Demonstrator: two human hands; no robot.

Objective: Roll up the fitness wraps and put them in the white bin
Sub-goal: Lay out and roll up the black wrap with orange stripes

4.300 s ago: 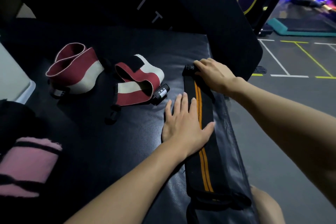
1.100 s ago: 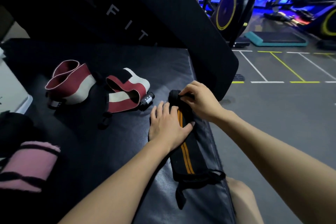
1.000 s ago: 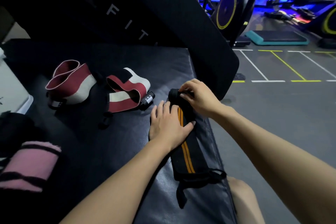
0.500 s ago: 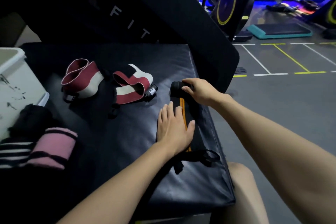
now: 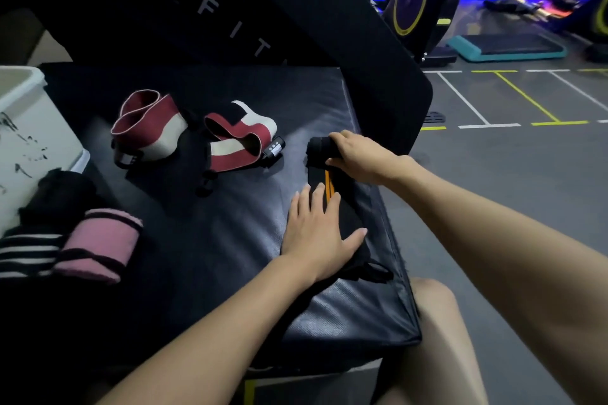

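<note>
A black wrap with orange stripes (image 5: pixel 329 182) lies along the right side of the black padded box (image 5: pixel 230 240). Its far end is rolled into a small roll, which my right hand (image 5: pixel 358 158) grips. My left hand (image 5: pixel 317 233) presses flat on the unrolled part nearer to me. Two red-and-white wraps (image 5: pixel 148 128) (image 5: pixel 243 141) lie loose further left. A pink wrap (image 5: pixel 98 243) and a black-and-white striped one (image 5: pixel 26 253) sit rolled at the near left. The white bin (image 5: pixel 29 128) stands at the left edge.
A tall black pad marked FIT (image 5: pixel 263 10) leans behind the box. The grey gym floor (image 5: pixel 510 174) with painted lines drops off to the right. My knee (image 5: pixel 434 306) is beside the box's near right corner. Exercise machines stand at the far right.
The roll at the wrap's far end has grown as my right hand turned it toward me. My left hand has slid nearer along the wrap. The bin came into view.
</note>
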